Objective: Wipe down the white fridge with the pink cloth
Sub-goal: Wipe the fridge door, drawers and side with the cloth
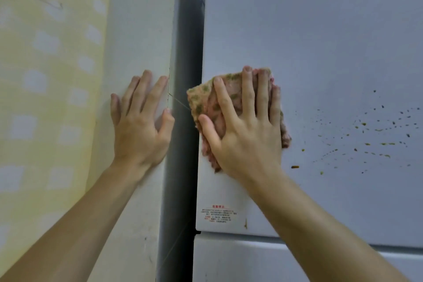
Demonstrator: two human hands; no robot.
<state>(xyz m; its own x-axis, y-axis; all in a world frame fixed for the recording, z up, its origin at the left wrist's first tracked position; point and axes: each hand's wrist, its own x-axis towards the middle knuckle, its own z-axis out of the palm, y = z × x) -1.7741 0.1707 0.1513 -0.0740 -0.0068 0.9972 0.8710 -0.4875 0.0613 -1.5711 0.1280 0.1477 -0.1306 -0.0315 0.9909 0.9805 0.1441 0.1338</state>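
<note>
On the far left of the frame hung a yellow patterned surface (45, 75), either curtain or wallpaper; I could not tell which. Next to it came a white wall panel (142, 30). The left hand (139, 121) lay flat on that panel at mid-height, its fingers (158, 91) straight and slightly spread, holding nothing. It looked like a brace and had no part in the wiping. A dark vertical gap (185, 52) separated the panel from the white fridge (320, 30).

Just right of the gap, the pink cloth (199, 101) was bunched against the left edge of the upper fridge door at mid-frame, one corner reaching out over the gap. Its visible face carried greenish-brown blotches, so it had probably picked up some dirt. The right hand (245, 128) pressed it flat to the door, its fingers (248, 89) straight and fanned apart and the thumb stretched out to the left.

Below the cloth, a small red-printed label (218, 214) sat near the door's lower left corner, with a brownish drip mark (245, 223) beside it. Further right, in the middle right of the frame, a wide scatter of dark and yellow-green specks (366, 135) covered the door, apart from the cloth.

By my judgement the job was at an early or middle stage. The door around and above the cloth looked plain, but the speckled patch, the drip mark and the lower door (251, 258) at the bottom of the frame had not yet been wiped.
</note>
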